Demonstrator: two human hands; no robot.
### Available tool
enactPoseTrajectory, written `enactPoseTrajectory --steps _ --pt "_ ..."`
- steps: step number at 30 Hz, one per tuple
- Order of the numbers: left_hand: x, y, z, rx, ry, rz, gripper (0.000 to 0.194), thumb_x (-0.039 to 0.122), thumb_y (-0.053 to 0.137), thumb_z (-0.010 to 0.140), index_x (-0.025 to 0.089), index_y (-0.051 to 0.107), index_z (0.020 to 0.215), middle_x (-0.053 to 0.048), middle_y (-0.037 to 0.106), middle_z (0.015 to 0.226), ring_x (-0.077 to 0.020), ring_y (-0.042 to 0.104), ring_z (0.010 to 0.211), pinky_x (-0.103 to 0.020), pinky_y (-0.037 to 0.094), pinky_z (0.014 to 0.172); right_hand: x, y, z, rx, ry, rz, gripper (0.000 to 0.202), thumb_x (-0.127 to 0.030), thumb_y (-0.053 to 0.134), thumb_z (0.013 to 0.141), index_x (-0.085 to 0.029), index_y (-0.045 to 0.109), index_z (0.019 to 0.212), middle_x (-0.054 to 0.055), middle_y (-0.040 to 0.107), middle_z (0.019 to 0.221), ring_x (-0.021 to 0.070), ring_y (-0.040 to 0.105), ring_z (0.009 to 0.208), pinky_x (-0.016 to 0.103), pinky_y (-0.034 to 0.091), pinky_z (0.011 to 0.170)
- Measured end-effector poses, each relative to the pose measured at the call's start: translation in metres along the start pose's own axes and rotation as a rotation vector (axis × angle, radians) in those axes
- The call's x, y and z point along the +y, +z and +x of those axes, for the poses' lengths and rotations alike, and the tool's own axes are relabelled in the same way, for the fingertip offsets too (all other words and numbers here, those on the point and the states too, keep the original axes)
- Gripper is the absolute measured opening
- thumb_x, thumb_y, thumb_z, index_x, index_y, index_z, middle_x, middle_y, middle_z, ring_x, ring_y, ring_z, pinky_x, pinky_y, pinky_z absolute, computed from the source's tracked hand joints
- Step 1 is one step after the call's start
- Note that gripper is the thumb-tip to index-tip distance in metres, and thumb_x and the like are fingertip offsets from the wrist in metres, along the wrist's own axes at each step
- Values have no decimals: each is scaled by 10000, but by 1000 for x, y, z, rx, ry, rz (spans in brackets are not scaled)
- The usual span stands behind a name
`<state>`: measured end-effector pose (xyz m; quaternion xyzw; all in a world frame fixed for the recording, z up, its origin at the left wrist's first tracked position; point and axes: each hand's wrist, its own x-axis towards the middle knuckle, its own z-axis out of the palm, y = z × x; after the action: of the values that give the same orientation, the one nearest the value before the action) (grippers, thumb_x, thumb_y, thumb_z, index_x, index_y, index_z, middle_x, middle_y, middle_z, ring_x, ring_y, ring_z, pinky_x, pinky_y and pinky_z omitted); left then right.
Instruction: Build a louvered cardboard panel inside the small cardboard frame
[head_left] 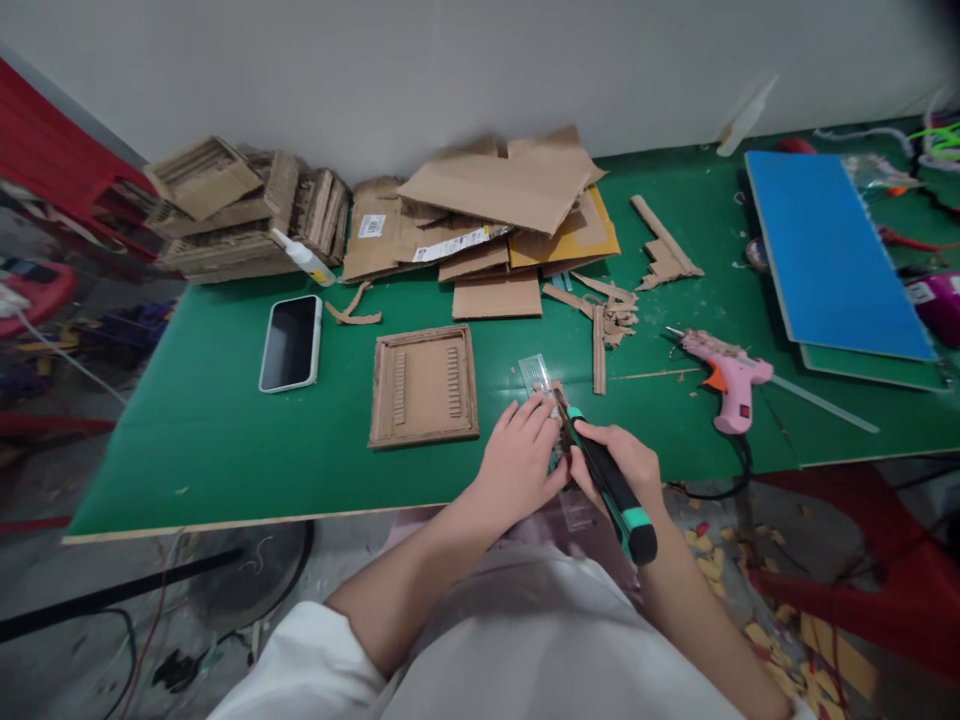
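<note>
My right hand (619,465) is wrapped round a black and green utility knife (604,470). Its blade end points away from me, close to the fingertips of my left hand (525,455). Those fingers lie stretched out over a clear plastic ruler (534,372), pressing it down near the table's front edge. A small brown bit, seemingly cardboard, shows beside the ruler at the blade; the rest is hidden under my hands. Left of them lies a shallow square cardboard tray (425,385) with raised edges and two ridged strips inside.
Cardboard sheets (495,190) and stacked cardboard frames (225,210) line the wall. A glue bottle (304,258) and phone (291,343) lie left. Cardboard scraps (611,315), a pink glue gun (727,380) with its cord, and a blue board (836,255) are right.
</note>
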<state>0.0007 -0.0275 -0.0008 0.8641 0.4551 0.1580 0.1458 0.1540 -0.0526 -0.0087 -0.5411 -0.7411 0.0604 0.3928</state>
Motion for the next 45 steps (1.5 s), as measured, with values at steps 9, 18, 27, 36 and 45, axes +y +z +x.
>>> enactPoseTrajectory --steps 9,18,27,36,45 --pt "0 -1 -1 -4 2 6 351 314 429 833 124 516 1115 -108 480 1316 -241 360 1273 -434 291 1052 -1 -1 -3 9 6 11 313 -152 600 705 -187 564 1013 34 678 849 140 619 672 260 525 640" --pt "0 0 1 -12 2 10 357 323 441 829 122 519 1113 -111 485 1311 -244 363 1271 -433 295 1052 -1 2 -6 29 3 -24 310 -163 597 705 -182 571 1013 39 678 823 145 617 642 268 525 606" --pt "0 -1 1 -11 1 -3 339 311 456 819 129 524 1097 -115 485 1310 -249 368 1269 -442 302 1048 -8 1 -5 44 27 -77 216 -208 553 750 -182 576 964 28 665 737 150 616 625 267 523 590" --pt "0 -1 0 -9 -3 -17 330 298 470 808 134 528 1089 -117 481 1313 -250 367 1270 -450 302 1047 -6 1 -8 37 18 -100 215 -210 562 746 -186 575 959 22 646 702 152 607 600 265 518 569" --pt "1 -1 0 5 -3 -23 325 294 475 807 137 529 1085 -123 491 1303 -251 381 1262 -452 309 1045 -7 0 -9 43 3 -68 257 -148 588 716 -180 560 970 47 651 723 169 608 603 278 527 567"
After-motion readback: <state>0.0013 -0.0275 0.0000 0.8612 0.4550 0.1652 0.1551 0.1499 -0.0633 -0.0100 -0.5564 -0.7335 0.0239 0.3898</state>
